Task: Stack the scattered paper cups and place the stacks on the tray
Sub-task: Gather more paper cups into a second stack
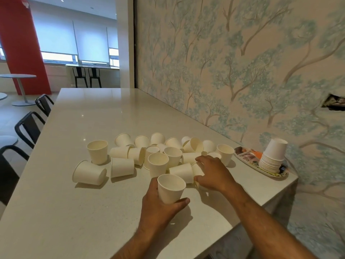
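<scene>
- Left hand (158, 204) nearest the camera: fingers and thumb wrapped round one upright cup (171, 188), mouth up, base low in the palm, just above the table (74, 212).
- Right hand (214, 172) just beyond and to the right of that grip: fingers curled over a cup lying on its side (198, 170); thumb under, fingertips on top. Whether it is lifted or only touched, cannot tell.
- Another tipped cup (181, 172) lies touching the right hand's cup, directly behind the left-hand cup.
- Scattered cups (141, 154) spread beyond and to the left of both hands, some upright, some on their sides, many touching.
- Tray (244, 156) sits to the far right of the right hand, against the wall (242, 71), near the table's right edge. One finished stack (273, 156) stands on it, mouths down.
- Judgement, step in hand: nesting the right-hand cup into the left-hand one; most of the task is left.
- Risk: a sideways cup rolls when nudged; lifting one out of the crowd could knock its neighbour and set upright cups toppling.
- Risk: thin paper; too hard a squeeze would buckle the rim so cups jam instead of nesting.
- Risk: the stack on the tray leans slightly and stands close to the table edge; a bump while setting down a new stack could tip it off.
- Room: bare table in front of and left of the left hand, good for building a stack. Right side is tight between wall, tray and edge.
</scene>
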`<action>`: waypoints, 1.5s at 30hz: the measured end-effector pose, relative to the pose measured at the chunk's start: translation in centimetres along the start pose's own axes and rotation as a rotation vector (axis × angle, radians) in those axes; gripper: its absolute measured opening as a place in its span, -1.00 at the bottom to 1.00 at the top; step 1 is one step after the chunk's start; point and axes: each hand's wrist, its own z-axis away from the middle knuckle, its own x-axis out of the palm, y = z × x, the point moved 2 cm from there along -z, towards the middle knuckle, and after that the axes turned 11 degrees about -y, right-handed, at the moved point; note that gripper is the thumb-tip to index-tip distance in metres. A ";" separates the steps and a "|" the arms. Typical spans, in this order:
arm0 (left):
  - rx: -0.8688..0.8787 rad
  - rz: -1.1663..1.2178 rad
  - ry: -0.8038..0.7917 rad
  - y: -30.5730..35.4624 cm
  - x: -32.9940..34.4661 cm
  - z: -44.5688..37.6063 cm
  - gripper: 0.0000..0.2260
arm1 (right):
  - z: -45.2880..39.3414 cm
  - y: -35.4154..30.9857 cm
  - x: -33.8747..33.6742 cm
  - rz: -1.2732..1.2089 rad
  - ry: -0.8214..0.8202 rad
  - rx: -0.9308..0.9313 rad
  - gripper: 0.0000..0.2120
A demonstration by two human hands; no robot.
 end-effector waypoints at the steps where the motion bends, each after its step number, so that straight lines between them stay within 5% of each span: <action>1: 0.002 -0.005 -0.001 0.0 0.0 0.0 -0.23 | 0.1 0.1 0.0 0.003 0.022 0.002 -0.39; 5: 0.014 -0.039 -0.039 -0.1 0.0 -0.2 -0.24 | 1.2 0.6 -0.6 -0.038 0.097 0.024 -0.45; 10: 0.015 -0.076 -0.090 -0.3 0.2 -0.3 -0.24 | 3.9 0.6 -2.3 -0.203 0.216 0.008 -0.91; 16: 0.018 -0.101 -0.116 -0.3 0.4 -0.4 -0.26 | 8.8 -2.1 -3.6 -0.644 0.621 -0.344 -0.94; 19: 0.042 -0.098 -0.100 -0.2 0.4 -0.4 -0.27 | 9.7 -3.9 -2.5 -0.781 0.453 -0.401 -0.91; 28: 0.082 -0.071 -0.083 0.1 0.2 -0.2 -0.27 | 8.7 -5.0 0.9 -0.626 -0.018 -0.388 -0.90; 31: 0.057 -0.080 -0.060 -0.1 0.0 -0.3 -0.29 | 7.7 -4.1 0.5 -0.827 0.118 -0.380 -0.82; 34: 0.019 -0.086 -0.051 -0.2 0.0 -0.5 -0.25 | 5.7 -2.1 0.6 -0.895 0.391 -0.067 -0.87; 37: 0.013 -0.090 -0.048 -0.2 0.1 -0.6 -0.22 | 4.0 -1.1 2.2 -0.827 0.165 0.115 -0.72; 40: 0.011 -0.095 -0.053 -0.2 0.2 -0.6 -0.23 | 3.4 -0.9 3.9 -0.856 -0.022 0.108 -0.83; 45: 0.018 -0.073 -0.053 -0.3 0.0 -0.6 -0.26 | 3.9 -0.6 3.3 -0.962 0.164 -0.018 -0.88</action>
